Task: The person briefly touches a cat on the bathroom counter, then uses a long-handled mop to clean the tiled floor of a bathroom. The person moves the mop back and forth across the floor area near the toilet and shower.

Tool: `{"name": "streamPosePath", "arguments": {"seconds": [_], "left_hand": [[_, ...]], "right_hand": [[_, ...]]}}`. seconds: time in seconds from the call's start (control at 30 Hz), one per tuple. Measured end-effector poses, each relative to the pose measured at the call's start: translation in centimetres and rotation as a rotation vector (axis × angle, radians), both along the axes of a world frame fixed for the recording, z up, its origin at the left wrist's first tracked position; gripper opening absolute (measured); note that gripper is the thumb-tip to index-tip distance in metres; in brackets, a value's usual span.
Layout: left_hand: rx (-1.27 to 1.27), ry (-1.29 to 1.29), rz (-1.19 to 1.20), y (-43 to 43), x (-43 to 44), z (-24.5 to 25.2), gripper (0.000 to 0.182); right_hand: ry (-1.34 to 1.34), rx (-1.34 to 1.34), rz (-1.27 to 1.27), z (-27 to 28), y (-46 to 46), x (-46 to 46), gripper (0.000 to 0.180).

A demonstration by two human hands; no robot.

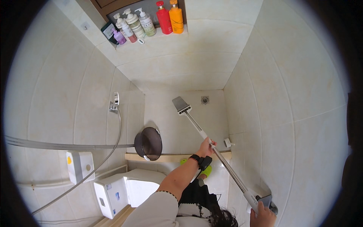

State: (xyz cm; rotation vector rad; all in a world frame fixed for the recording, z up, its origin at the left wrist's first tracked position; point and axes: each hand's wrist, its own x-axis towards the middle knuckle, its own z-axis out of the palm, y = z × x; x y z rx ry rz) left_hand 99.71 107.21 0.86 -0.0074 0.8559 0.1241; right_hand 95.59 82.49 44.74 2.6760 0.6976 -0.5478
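A flat mop with a metal pole (230, 168) runs slantwise from the lower right toward the tiled floor. Its grey head (181, 103) rests on the floor near the middle of the shower area. My left hand (206, 147) is wrapped around the pole about midway, with a black device strapped at the wrist. At the pole's upper end, my right hand (263, 216) grips the white handle (250, 200). A wall-mounted holder (266, 201) is close beside that hand, partly hidden behind it.
A square floor drain (205, 100) lies right of the mop head. A dark basin (148, 144) is tilted at left, near a raised threshold (177, 157). The toilet (141, 187) stands lower left. A shower hose (120, 124) hangs left; several bottles (164, 20) line the ledge.
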Motion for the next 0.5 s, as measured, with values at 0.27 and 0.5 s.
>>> {"name": "streamPosePath", "arguments": {"seconds": [0.27, 0.5], "left_hand": [[0.007, 0.013, 0.042, 0.4, -1.5, -0.3, 0.031], [0.034, 0.086, -0.001, 1.0, -3.3, -1.5, 0.033]], "right_hand": [[0.052, 0.001, -0.008, -0.2, -0.4, 0.5, 0.033], [0.04, 0.036, 0.033, -0.7, -0.2, 0.4, 0.029]]}}
